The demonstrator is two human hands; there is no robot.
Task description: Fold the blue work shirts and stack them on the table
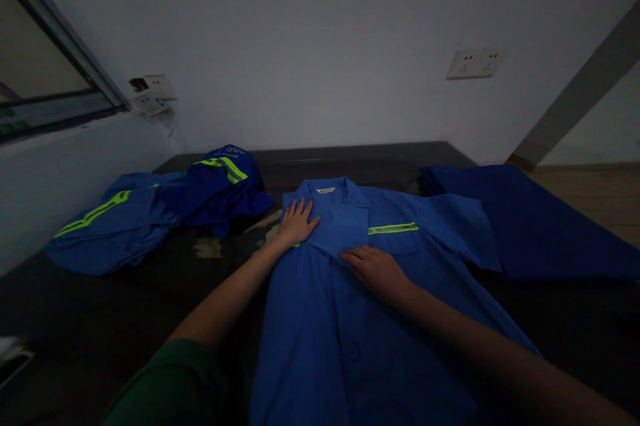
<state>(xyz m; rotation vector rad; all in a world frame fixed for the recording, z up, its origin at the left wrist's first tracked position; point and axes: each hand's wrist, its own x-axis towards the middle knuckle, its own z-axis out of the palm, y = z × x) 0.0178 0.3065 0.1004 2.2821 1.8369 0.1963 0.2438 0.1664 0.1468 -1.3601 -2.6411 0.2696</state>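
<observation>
A blue short-sleeved work shirt (310, 319) lies face up in front of me, collar at the far end and a yellow-green reflective strip over the chest pocket. Its sleeve on my left is folded inward across the chest. My left hand (297, 221) presses flat on the cloth beside the collar, fingers spread. Resting lower on the chest, my right hand (377, 269) has its fingers stretched over the fabric near the folded sleeve's lower edge; its thumb is hidden. The shirt's other sleeve (465, 223) stretches out to the right.
Crumpled blue garments (130, 213) with reflective strips lie at the left. On the right is a folded dark blue cloth (540, 226). The dark surface (330, 159) meets a white wall with sockets (475, 63). A phone-like object (15, 366) shows at the lower left edge.
</observation>
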